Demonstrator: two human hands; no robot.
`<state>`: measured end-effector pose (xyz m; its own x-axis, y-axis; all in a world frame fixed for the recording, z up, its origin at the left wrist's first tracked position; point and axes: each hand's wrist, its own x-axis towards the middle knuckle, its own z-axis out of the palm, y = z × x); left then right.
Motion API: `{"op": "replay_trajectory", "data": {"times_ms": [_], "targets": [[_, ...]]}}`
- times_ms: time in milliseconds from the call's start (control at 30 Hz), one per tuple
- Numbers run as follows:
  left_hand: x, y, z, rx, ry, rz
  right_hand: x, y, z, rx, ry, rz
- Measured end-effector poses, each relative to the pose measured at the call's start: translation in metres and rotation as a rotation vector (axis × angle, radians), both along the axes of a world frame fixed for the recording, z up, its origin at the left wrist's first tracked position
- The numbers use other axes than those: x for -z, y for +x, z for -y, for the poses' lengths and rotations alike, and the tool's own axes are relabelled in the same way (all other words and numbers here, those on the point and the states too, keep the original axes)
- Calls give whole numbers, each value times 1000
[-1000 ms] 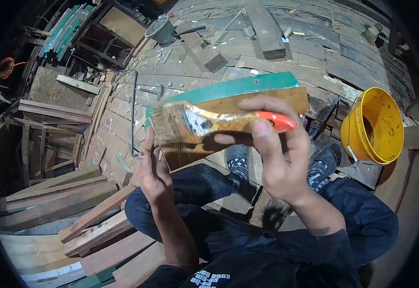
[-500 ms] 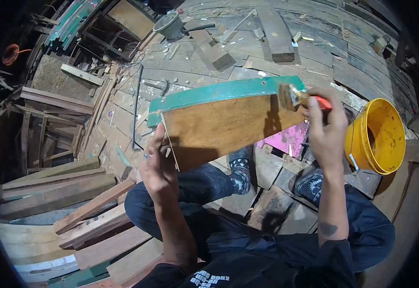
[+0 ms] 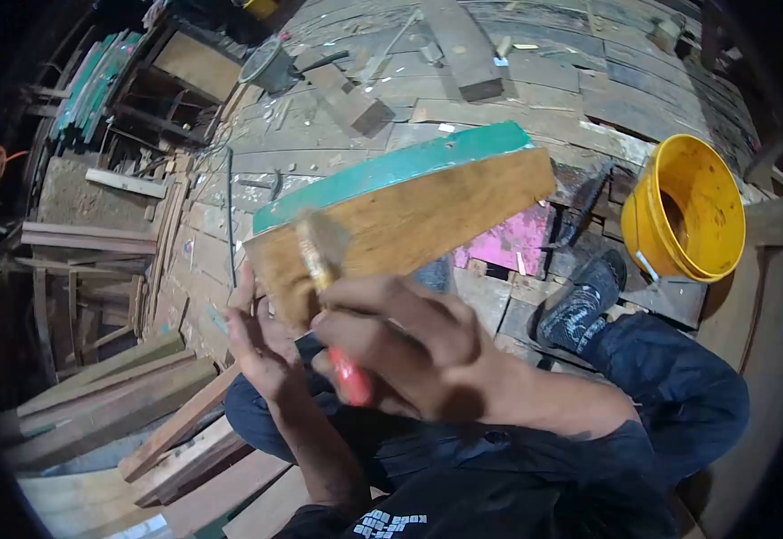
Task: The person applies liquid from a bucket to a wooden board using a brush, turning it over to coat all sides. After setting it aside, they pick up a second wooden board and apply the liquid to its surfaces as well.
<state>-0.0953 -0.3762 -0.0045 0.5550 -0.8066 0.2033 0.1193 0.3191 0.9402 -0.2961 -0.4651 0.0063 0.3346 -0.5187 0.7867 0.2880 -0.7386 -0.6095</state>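
Note:
A wooden panel [image 3: 450,211] with a green-painted curved edge [image 3: 400,166] is held tilted above my lap. At its lower left end my left hand [image 3: 266,355] grips the edge, fingers partly behind the panel. My right hand [image 3: 418,346] is closed around a paintbrush [image 3: 320,269], whose red handle points down toward me. The brush's blurred bristles lie over the left part of the brown wood face, near the green edge.
A yellow bucket [image 3: 652,220] stands at the right beside my foot. Wood offcuts [image 3: 122,404] are piled at the left. A pink sheet [image 3: 508,238] lies beyond the panel. Farther off are a grey bucket [image 3: 268,67] and thick boards [image 3: 468,54] on the littered plank floor.
My right hand has swept the paintbrush from the panel's right end to its left end. The brush now points away from me. My left hand still holds the panel, and the view has shifted slightly.

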Motion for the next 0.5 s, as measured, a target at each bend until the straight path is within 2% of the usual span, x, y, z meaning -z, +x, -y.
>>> {"op": "replay_trajectory", "data": {"times_ms": [33,100,133,167,200,233,267,300,333,400,433,467,500], "targets": [[-2,-2,0,-29,29,-83,-3,7,-6,21,1,57],[-4,-2,2,-58,76,-3,-8,13,-12,-12,52,101],[2,7,-1,-22,28,-95,-8,11,-10,-8,57,100],[6,15,-5,8,-19,-188,-6,9,-4,-90,123,207],[10,22,-9,-46,59,-218,-5,6,4,-176,185,313],[-1,2,5,-75,0,75,-3,-9,19,-88,191,226],[-2,1,3,-86,1,30,8,-9,32,-49,177,376],[-2,2,2,-94,-1,-17,12,-31,52,227,37,159],[0,4,1,-100,-6,-24,13,-43,57,309,262,175],[4,10,-1,-47,16,123,47,-65,91,441,455,233],[5,10,-1,-44,9,109,67,-75,106,495,566,275],[5,8,0,-76,31,178,97,-93,123,588,584,172],[4,5,1,-108,54,249,126,-105,137,610,619,190]]}}
